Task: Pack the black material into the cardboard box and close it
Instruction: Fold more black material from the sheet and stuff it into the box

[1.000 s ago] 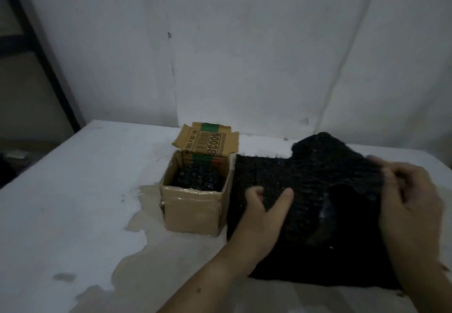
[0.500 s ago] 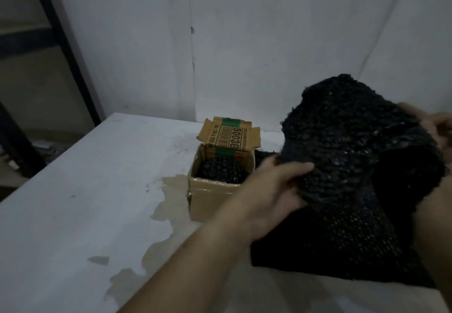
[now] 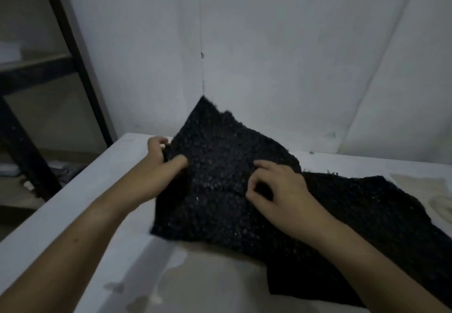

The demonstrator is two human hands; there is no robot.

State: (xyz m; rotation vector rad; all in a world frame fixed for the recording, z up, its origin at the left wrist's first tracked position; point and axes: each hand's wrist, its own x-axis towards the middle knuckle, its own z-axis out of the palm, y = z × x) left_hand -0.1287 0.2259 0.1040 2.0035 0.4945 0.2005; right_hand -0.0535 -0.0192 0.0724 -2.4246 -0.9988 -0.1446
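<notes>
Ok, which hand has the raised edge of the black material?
The left hand: it grips the black material at its lifted left edge, thumb on top. The right hand pinches it further in, near the sheet's middle.

Black material (image 3: 220, 190): coarse, nubbly sheet with small glints. Left part is lifted and tented, corner peaking at the far side. Right part lies flat on the surface (image 3: 367, 163), spreading out rightward.
</notes>
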